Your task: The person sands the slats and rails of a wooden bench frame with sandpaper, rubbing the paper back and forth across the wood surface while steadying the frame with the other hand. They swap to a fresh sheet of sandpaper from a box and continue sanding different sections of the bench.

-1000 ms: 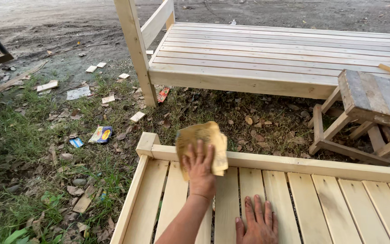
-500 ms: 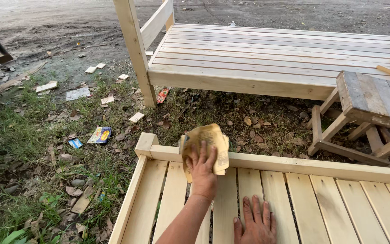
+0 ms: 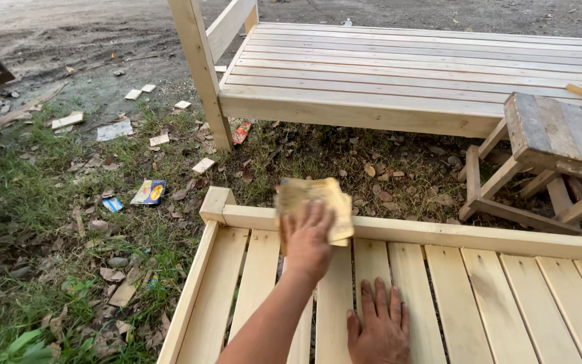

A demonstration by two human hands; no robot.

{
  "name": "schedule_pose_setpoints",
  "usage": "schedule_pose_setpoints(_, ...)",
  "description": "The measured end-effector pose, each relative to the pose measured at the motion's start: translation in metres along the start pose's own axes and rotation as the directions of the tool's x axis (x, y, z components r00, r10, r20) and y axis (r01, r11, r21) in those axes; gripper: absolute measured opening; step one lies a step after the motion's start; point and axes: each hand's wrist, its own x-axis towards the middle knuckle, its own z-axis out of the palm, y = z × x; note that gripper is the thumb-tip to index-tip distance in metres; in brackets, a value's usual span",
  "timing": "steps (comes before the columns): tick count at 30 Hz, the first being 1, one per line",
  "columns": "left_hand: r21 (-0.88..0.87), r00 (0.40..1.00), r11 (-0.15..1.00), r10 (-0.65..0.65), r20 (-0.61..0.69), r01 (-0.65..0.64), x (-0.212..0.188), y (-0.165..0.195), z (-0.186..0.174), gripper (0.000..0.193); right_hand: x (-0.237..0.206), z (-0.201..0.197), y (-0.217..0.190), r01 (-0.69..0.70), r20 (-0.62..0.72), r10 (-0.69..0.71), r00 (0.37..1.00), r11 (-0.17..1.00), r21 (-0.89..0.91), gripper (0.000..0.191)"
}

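The left hand point(image 3: 308, 239) lies palm-down with fingers spread over a folded sheet of yellowish sandpaper point(image 3: 314, 205), pressing it flat against the top rail point(image 3: 479, 237) of a pale slatted wooden frame point(image 3: 250, 283); the flat press keeps the sheet tight to the wood, so it is held by pressure more than by a pinch. The sandpaper sits on that rail near the frame's corner post point(image 3: 215, 202), its far edge hanging a little past the rail. The right hand point(image 3: 378, 330) rests open and empty on the slats, just nearer the camera than the sandpaper, fingers pointing toward the rail, and seems placed to brace the frame and steady the body. Beyond the rail lies grass strewn with dry leaves, wood offcuts point(image 3: 203, 165) and bits of wrapper point(image 3: 148, 192). Farther past that stands a second, larger slatted bench point(image 3: 405, 74) of the same pale wood, with an upright post point(image 3: 200, 67). To the right of the rail is a small weathered stool point(image 3: 560, 138).
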Motion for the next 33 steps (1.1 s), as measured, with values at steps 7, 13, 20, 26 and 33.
schedule_pose_setpoints(7,0.296,0.986,0.955,-0.044,0.164,-0.007,0.011,-0.119,-0.098,0.057,0.0,-0.027,-0.007,-0.023,0.193,0.037,0.981,0.997,-0.071,0.073)
schedule_pose_setpoints(13,0.258,0.963,0.932,-0.269,0.016,0.256,0.024,-0.161,-0.114,0.06,0.0,-0.034,-0.009,-0.027,0.28,0.051,0.959,0.996,-0.089,0.071)
schedule_pose_setpoints(20,0.042,0.992,0.999,-0.031,0.124,0.026,0.02,0.067,0.006,0.041,0.002,-0.038,0.003,-0.003,0.187,0.007,0.982,1.0,-0.018,0.077)
schedule_pose_setpoints(26,0.034,0.835,0.955,0.24,0.495,-0.295,0.003,0.142,0.031,0.064,0.0,-0.023,0.014,0.029,0.346,-0.005,0.938,0.998,-0.064,0.075)
schedule_pose_setpoints(33,0.092,0.999,0.995,-0.047,-0.012,0.048,-0.01,-0.024,-0.046,0.051,0.0,0.01,0.109,0.316,-0.172,-0.283,0.943,0.925,0.212,0.064)
